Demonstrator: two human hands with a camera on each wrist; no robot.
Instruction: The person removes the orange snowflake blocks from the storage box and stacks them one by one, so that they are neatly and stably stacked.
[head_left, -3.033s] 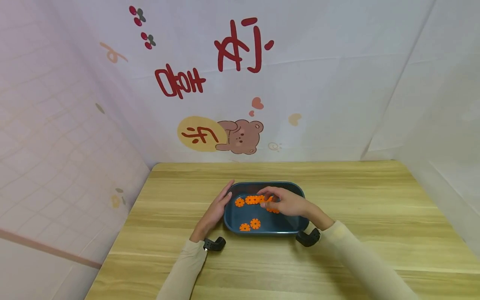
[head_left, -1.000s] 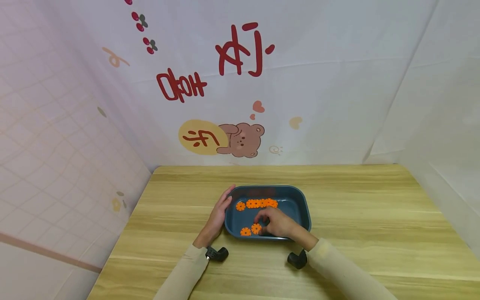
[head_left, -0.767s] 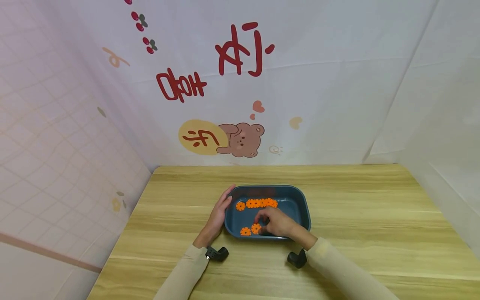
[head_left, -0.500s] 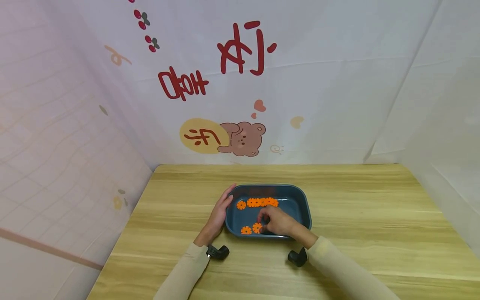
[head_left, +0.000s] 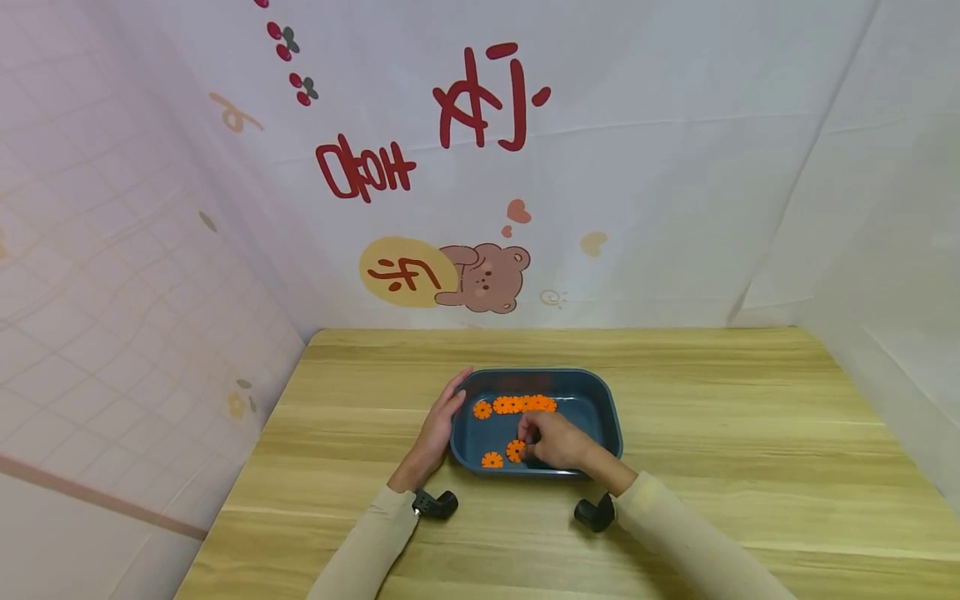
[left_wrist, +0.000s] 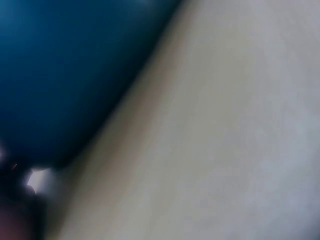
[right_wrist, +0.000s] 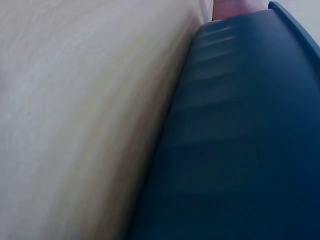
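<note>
A dark blue oblong basin [head_left: 555,472] sits on the wooden table. My left hand [head_left: 435,429] lies along its left side, fingers straight against the outer wall and thumb at the rim. Inside, my right hand [head_left: 557,439] bends thumb and forefinger at the right edge of a flower-shaped orange disc [head_left: 515,451], pinching it near the front wall. Another orange notched disc [head_left: 492,460] lies to its left. Along the back, several overlapping orange discs [head_left: 513,405] form a row, with a single disc [head_left: 482,409] left of them. The right palm hides part of the basin floor.
Pale wood table [head_left: 697,400] surrounds the basin. A white printed curtain [head_left: 660,208] stands behind it, with more cloth at both sides. The wrist views show mostly the basin's outer wall [right_wrist: 240,125] and blurred tabletop [left_wrist: 210,125].
The right hand has come from the back row to the front of the basin and pinches a disc there. That disc has lately shifted slightly backward and right. The left hand stays put.
</note>
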